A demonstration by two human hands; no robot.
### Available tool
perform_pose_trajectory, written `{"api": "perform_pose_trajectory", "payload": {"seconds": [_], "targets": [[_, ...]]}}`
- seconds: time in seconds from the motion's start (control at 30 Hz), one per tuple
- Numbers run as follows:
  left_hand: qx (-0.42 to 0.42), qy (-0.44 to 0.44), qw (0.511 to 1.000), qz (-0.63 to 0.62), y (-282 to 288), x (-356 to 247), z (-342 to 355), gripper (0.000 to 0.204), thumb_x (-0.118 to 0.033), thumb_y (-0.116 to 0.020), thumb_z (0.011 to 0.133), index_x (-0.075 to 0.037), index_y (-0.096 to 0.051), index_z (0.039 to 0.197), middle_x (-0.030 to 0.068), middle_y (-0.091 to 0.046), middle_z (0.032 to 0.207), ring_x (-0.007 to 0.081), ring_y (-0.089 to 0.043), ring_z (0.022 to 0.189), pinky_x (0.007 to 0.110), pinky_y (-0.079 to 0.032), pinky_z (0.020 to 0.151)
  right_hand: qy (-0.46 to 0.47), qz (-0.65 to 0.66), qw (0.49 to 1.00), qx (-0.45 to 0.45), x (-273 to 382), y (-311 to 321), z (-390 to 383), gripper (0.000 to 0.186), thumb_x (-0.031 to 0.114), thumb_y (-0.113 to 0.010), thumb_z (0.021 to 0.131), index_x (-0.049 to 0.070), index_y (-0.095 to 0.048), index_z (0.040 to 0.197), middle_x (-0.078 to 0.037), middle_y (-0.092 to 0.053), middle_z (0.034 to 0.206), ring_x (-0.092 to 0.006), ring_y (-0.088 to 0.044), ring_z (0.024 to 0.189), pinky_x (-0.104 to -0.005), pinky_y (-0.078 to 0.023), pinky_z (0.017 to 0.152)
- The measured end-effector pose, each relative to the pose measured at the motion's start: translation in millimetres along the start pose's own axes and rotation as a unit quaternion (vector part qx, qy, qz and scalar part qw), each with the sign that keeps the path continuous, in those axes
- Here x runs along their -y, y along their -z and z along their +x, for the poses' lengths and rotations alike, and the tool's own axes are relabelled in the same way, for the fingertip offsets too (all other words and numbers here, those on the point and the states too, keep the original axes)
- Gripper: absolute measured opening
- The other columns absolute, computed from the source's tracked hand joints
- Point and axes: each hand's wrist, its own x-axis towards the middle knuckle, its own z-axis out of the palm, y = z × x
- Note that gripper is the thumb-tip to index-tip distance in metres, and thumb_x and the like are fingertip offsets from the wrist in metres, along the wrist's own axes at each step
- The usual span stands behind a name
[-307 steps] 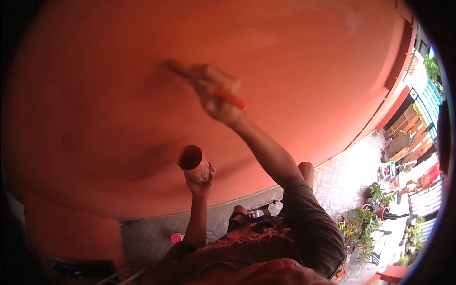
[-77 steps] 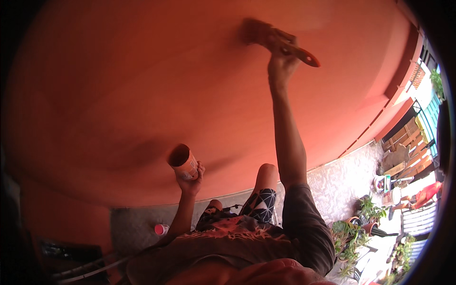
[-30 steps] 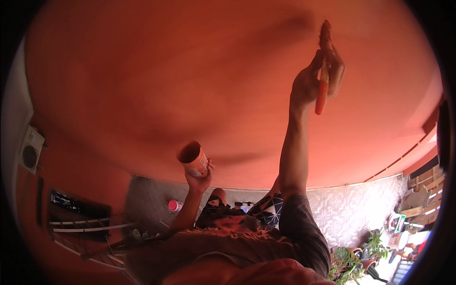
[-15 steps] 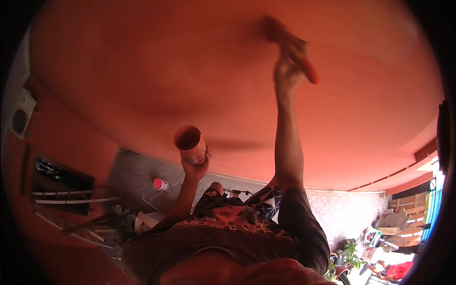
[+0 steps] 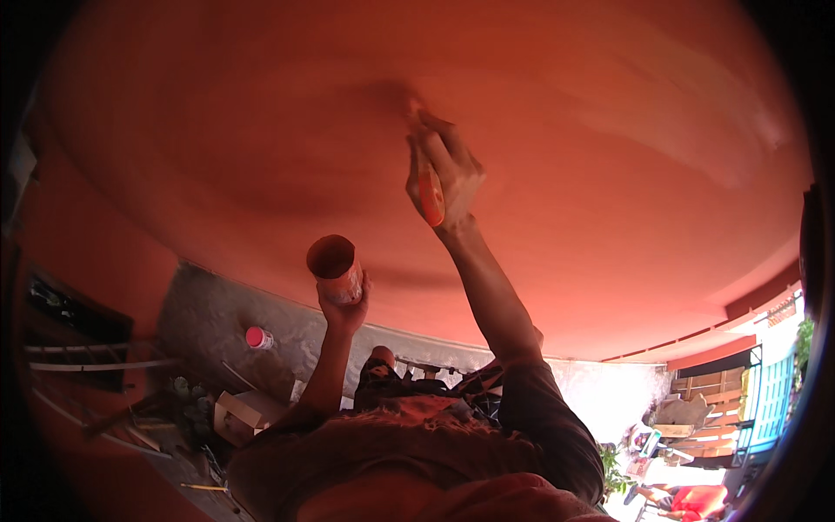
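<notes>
Orange-red painted wall (image 5: 217,130) fills the view | left hand (image 5: 344,300) clamped on paint cup (image 5: 335,268), held as before below the wall | right hand (image 5: 444,170) gripping brush (image 5: 429,187), swung left and lower than half a second ago, bristles on wall | coat being spread leftward.

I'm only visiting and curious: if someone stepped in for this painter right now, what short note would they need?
Right hand: raised, fingers shut on the orange-handled paintbrush, bristles against the broad orange-red painted surface.
Left hand: holds the small open paint-smeared can upright, lower down, apart from the surface.
Done: most of the surface looks coated.
Left: a paler streaky patch at upper right, which may need more paint.
</notes>
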Motion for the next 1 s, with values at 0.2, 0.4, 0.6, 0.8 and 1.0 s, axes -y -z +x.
{"api": "perform_pose_trajectory", "payload": {"seconds": [0.2, 0.4, 0.6, 0.8, 1.0], "targets": [[0.014, 0.02, 0.999, -0.035, -18, -11, 16, 0.076, -0.053, -0.07, 0.087, 0.0, -0.05, 0.137, 0.0249, -0.055, 0.129, 0.0375, -0.055, 0.118, 0.043, -0.053, 0.103, -0.109, 0.036, 0.976, -0.185, -45, 40, 17, 0.016, 0.008, -0.064, 0.095, -0.007, -0.064, 0.101, -0.015, -0.068, 0.097, -0.0201, -0.066, 0.089, -0.0311, -0.053, 0.072], [-0.039, -0.009, 0.999, 0.027, -44, -29, 6, 0.078, -0.057, -0.066, 0.086, -0.001, -0.048, 0.138, 0.0204, -0.056, 0.13, 0.0354, -0.057, 0.12, 0.043, -0.052, 0.105, -0.096, 0.011, 0.927, -0.363, -83, 131, 31, 0.058, 0.044, -0.046, 0.103, -0.011, -0.064, 0.105, -0.022, -0.068, 0.108, -0.0304, -0.067, 0.094, -0.0409, -0.055, 0.083], [-0.07, -0.012, 0.997, -0.015, -77, -44, -3, 0.08, -0.058, -0.066, 0.086, -0.001, -0.047, 0.14, 0.0203, -0.055, 0.131, 0.0355, -0.056, 0.122, 0.043, -0.051, 0.106, -0.09, -0.084, 0.931, -0.343, -57, 26, 4, 0.016, 0.009, -0.067, 0.098, -0.005, -0.062, 0.102, -0.021, -0.066, 0.107, -0.0315, -0.066, 0.097, -0.0391, -0.054, 0.079], [-0.04, -0.02, 0.999, -0.014, -101, -65, -13, 0.085, -0.058, -0.069, 0.084, 0.002, -0.046, 0.139, 0.0222, -0.054, 0.13, 0.0359, -0.056, 0.121, 0.042, -0.053, 0.104, -0.053, 0.066, 0.99, -0.112, 61, -105, 7, 0.016, 0.002, -0.068, 0.089, 0.007, -0.071, 0.104, -0.019, -0.067, 0.116, -0.0347, -0.069, 0.103, -0.0406, -0.058, 0.08], [-0.006, -0.02, 1.0, -0.01, -125, -81, -25, 0.085, -0.058, -0.069, 0.085, 0.003, -0.046, 0.139, 0.0231, -0.054, 0.13, 0.0354, -0.055, 0.119, 0.041, -0.055, 0.101, -0.024, 0.145, 0.989, -0.024, 62, -98, 35, 0.013, -0.001, -0.069, 0.088, 0.002, -0.069, 0.1, -0.016, -0.069, 0.107, -0.0334, -0.07, 0.094, -0.0384, -0.058, 0.074]]}}
